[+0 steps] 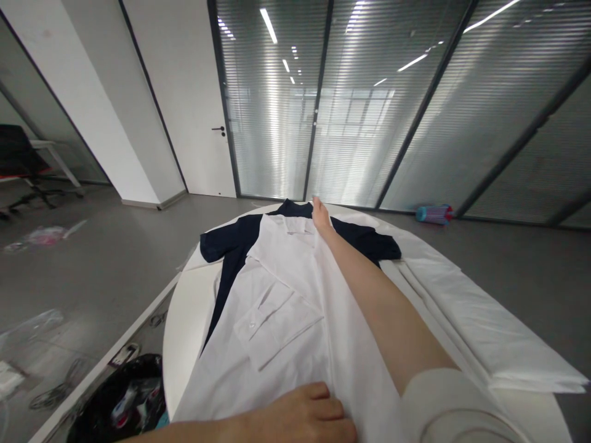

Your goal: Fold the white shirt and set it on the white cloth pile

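A white shirt [277, 307] with a chest pocket lies spread on a round white table [184, 320], on top of a dark navy shirt [235, 243]. My right hand [321, 218] is stretched far out and rests at the white shirt's collar; its fingers are mostly hidden. My left hand [305, 415] lies on the shirt's near hem, fingers curled and pressed against the cloth.
Folded white cloth [466, 314] lies along the table's right side. A black bin [124, 400] with rubbish stands on the floor at the left. Glass walls with blinds and a white door [203, 111] stand behind. A blue and pink object [434, 214] lies on the floor.
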`<action>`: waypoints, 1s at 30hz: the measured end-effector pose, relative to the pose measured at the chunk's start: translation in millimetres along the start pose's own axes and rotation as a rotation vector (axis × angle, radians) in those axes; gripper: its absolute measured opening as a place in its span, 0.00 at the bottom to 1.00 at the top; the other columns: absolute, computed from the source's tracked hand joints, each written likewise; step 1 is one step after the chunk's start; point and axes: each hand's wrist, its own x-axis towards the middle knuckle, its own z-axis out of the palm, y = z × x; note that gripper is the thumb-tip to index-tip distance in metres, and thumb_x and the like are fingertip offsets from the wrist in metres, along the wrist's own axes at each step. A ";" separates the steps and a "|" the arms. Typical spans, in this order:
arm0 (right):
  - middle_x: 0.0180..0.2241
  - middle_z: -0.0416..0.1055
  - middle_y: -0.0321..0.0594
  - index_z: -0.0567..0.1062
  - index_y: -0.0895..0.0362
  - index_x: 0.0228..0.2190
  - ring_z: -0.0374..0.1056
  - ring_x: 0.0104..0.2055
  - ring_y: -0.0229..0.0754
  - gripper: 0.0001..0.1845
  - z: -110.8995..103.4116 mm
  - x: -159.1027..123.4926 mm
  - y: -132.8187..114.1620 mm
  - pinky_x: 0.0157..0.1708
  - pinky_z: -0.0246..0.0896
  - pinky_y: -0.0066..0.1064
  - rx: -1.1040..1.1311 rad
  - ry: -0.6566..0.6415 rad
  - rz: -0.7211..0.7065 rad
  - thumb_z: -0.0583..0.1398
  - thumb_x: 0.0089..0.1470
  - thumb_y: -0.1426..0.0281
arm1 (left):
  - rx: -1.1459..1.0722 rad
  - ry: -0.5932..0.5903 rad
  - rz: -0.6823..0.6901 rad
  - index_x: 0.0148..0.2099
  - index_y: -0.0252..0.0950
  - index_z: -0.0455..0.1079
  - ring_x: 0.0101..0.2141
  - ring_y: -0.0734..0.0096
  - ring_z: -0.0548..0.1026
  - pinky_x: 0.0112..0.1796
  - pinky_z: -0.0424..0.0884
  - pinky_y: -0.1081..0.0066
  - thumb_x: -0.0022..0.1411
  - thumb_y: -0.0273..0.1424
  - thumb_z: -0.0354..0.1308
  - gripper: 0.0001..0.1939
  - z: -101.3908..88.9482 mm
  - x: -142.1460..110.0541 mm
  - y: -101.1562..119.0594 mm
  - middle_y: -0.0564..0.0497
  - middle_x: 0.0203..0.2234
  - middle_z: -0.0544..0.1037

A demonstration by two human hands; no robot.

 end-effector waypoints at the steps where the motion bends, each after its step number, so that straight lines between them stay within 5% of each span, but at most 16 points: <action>1: 0.69 0.53 0.48 0.49 0.59 0.70 0.47 0.71 0.45 0.36 -6.7 3.9 1.5 0.65 0.45 0.36 -0.004 0.009 0.013 0.31 0.70 0.57 | -0.005 0.010 0.007 0.32 0.34 0.63 0.25 0.76 0.65 0.33 0.63 0.72 0.74 0.32 0.52 0.15 -0.3 0.2 0.1 0.57 0.23 0.69; 6: 0.65 0.62 0.46 0.64 0.55 0.65 0.57 0.67 0.48 0.34 0.4 -0.4 5.4 0.63 0.50 0.37 -0.053 -0.116 -0.028 0.37 0.70 0.53 | -0.007 -0.026 0.021 0.32 0.34 0.64 0.25 0.76 0.65 0.33 0.64 0.73 0.73 0.31 0.55 0.14 1.7 -0.1 0.4 0.57 0.23 0.69; 12: 0.72 0.40 0.54 0.52 0.59 0.69 0.35 0.73 0.57 0.45 43.6 -23.5 2.6 0.68 0.26 0.53 -0.137 -0.228 -0.072 0.46 0.64 0.42 | 0.034 -0.212 0.081 0.31 0.35 0.64 0.25 0.77 0.65 0.32 0.64 0.73 0.66 0.33 0.65 0.15 4.1 -1.3 -1.0 0.57 0.24 0.70; 17: 0.71 0.44 0.55 0.50 0.58 0.70 0.39 0.72 0.58 0.43 36.0 -30.1 1.0 0.67 0.31 0.54 -0.163 -0.198 -0.090 0.42 0.66 0.44 | 0.034 -0.210 -0.008 0.31 0.36 0.63 0.26 0.78 0.68 0.34 0.65 0.75 0.70 0.35 0.60 0.16 1.5 3.3 1.5 0.57 0.25 0.71; 20: 0.69 0.50 0.54 0.56 0.59 0.68 0.42 0.71 0.57 0.34 23.1 -39.6 -12.5 0.67 0.34 0.51 -0.179 -0.029 -0.147 0.44 0.69 0.53 | 0.041 -0.186 -0.021 0.31 0.35 0.64 0.26 0.78 0.69 0.33 0.65 0.74 0.68 0.39 0.61 0.17 1.1 5.0 1.5 0.58 0.24 0.71; 23: 0.61 0.63 0.54 0.71 0.60 0.58 0.56 0.63 0.54 0.23 13.2 -62.6 -43.7 0.62 0.47 0.46 -0.157 0.096 -0.435 0.49 0.67 0.67 | 0.041 -0.155 0.022 0.32 0.36 0.66 0.28 0.76 0.69 0.32 0.65 0.71 0.66 0.38 0.63 0.15 -10.4 6.6 3.2 0.57 0.26 0.74; 30: 0.41 0.77 0.45 0.78 0.58 0.48 0.71 0.41 0.42 0.14 -1.7 -202.1 -133.4 0.43 0.66 0.34 0.061 -0.271 -1.481 0.58 0.61 0.72 | -0.122 -0.190 -0.108 0.36 0.37 0.68 0.30 0.77 0.73 0.37 0.68 0.73 0.69 0.29 0.60 0.07 -98.8 14.0 16.6 0.56 0.26 0.76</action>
